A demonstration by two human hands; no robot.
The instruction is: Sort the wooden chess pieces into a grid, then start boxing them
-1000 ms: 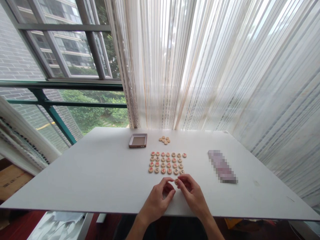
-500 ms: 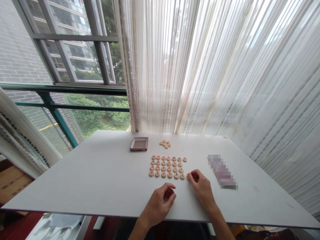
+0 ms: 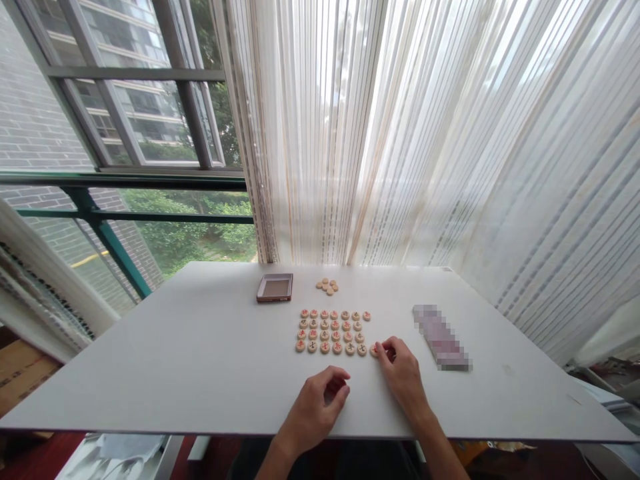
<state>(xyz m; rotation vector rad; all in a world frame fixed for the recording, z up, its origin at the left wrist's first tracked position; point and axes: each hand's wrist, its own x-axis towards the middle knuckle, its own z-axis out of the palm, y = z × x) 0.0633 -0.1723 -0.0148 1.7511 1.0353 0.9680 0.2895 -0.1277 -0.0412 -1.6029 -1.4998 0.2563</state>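
Observation:
Round wooden pieces with red or black characters stand in rows on the white table [image 3: 200, 373]. At the right end of the nearest row, the fingertips of my right hand [image 3: 401, 373] touch a piece with a red mark [image 3: 374, 350], partly hidden by the fingers. My left hand [image 3: 316, 403] hovers near the table in front of the rows, fingers curved, thumb and index apart, holding nothing. Behind the rows lies a small cluster of plain pieces [image 3: 327, 287].
A shallow open box [image 3: 275, 288] sits at the back left of the cluster. To the right of my right hand lies a blurred, pixelated long flat item [image 3: 442, 338]. Sheer striped curtains [image 3: 400, 133] and a window border the table's far edge.
The view has shifted slightly to the right. The fingers of my right hand have drawn back a little, and more of the red-marked piece shows. My left hand keeps its pose.

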